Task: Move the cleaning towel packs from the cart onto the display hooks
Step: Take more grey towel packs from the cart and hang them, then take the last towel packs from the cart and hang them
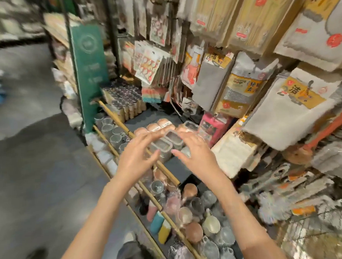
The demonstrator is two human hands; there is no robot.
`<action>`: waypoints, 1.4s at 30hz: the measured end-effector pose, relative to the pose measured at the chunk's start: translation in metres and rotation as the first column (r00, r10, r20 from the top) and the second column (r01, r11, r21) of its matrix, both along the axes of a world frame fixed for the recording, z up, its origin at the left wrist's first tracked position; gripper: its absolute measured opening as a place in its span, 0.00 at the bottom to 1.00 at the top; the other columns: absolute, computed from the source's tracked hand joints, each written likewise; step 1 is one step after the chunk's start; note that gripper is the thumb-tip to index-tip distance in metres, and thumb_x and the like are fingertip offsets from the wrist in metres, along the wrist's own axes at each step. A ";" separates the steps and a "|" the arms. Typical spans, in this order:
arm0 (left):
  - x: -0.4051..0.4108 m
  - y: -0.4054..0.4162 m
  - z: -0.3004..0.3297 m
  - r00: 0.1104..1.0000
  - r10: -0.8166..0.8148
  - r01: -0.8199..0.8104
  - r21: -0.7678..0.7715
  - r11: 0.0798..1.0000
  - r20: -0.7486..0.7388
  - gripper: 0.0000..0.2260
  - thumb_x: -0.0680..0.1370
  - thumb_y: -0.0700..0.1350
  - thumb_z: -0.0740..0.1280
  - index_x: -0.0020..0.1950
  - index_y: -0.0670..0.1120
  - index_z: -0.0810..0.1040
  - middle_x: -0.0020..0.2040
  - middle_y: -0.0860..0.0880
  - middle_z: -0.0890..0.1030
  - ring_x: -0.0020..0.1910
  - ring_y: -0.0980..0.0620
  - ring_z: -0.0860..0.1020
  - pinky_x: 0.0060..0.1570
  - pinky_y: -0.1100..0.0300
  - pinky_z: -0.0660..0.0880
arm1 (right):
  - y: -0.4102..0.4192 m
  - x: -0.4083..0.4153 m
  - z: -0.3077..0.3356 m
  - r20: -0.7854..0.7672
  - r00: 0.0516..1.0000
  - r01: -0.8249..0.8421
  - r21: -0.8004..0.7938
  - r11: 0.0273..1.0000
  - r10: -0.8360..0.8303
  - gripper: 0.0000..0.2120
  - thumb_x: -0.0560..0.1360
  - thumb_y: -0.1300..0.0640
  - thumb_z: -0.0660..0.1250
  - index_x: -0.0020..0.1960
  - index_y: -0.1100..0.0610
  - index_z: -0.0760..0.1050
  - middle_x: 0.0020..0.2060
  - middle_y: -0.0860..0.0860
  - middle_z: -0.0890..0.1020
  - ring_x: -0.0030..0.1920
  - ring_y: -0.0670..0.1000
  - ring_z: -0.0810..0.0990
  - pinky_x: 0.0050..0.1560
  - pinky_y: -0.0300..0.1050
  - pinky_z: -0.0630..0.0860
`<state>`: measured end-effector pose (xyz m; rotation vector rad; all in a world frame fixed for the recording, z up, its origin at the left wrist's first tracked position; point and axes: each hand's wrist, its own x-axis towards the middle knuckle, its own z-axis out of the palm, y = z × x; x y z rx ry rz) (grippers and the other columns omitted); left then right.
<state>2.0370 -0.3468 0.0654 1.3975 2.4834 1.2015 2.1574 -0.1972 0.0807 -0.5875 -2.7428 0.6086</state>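
Note:
Grey cleaning towel packs with yellow labels (294, 112) hang on the display hooks at the right, with more grey packs (209, 84) to their left. My left hand (138, 156) and my right hand (196, 153) are stretched out side by side above the shelf, fingers spread and relaxed, holding nothing. Both hover over clear lidded containers (163, 147). No cart is in view. The picture is blurred.
Wooden-edged shelves (168, 174) below the hands carry glass cups, mugs and sponges. A green sign (89, 74) stands at the shelf's end. Large beige packs (249, 14) hang at the top right. Grey floor (31, 174) opens to the left.

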 end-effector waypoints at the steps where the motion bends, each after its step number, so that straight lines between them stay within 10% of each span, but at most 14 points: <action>1: -0.001 -0.016 -0.001 0.998 0.055 -0.055 -0.005 0.998 -0.013 0.17 0.77 0.49 0.64 0.66 0.53 0.73 0.65 0.54 0.74 0.67 0.55 0.69 0.65 0.55 0.66 | -0.012 -0.011 -0.003 0.020 0.998 -0.057 0.005 0.998 0.057 0.27 0.77 0.42 0.61 0.73 0.49 0.62 0.72 0.47 0.65 0.73 0.47 0.59 0.73 0.50 0.57; 16: -0.005 -0.275 -0.006 0.675 0.736 -0.736 -0.108 0.668 -0.052 0.27 0.71 0.62 0.53 0.67 0.55 0.73 0.67 0.53 0.73 0.72 0.48 0.66 0.70 0.42 0.61 | -0.231 -0.135 -0.002 0.081 0.692 -0.722 0.067 0.689 0.717 0.29 0.77 0.40 0.58 0.74 0.50 0.60 0.73 0.48 0.64 0.74 0.50 0.57 0.73 0.55 0.54; 30: 0.028 -0.530 -0.017 0.258 0.948 -0.966 -0.026 0.258 -0.184 0.22 0.71 0.53 0.61 0.63 0.48 0.77 0.58 0.46 0.79 0.58 0.52 0.69 0.55 0.54 0.70 | -0.510 -0.187 -0.020 0.124 0.284 -0.957 0.103 0.272 0.951 0.37 0.73 0.30 0.49 0.73 0.52 0.62 0.71 0.49 0.68 0.73 0.51 0.61 0.72 0.54 0.55; 42: 0.096 -0.673 -0.052 -0.160 0.986 -0.966 -0.199 -0.168 -0.055 0.25 0.74 0.55 0.63 0.71 0.55 0.68 0.70 0.53 0.70 0.69 0.52 0.67 0.70 0.47 0.57 | -0.710 -0.184 -0.062 0.204 -0.082 -0.988 0.111 -0.106 0.976 0.39 0.71 0.32 0.43 0.73 0.54 0.62 0.72 0.51 0.67 0.74 0.54 0.60 0.73 0.57 0.54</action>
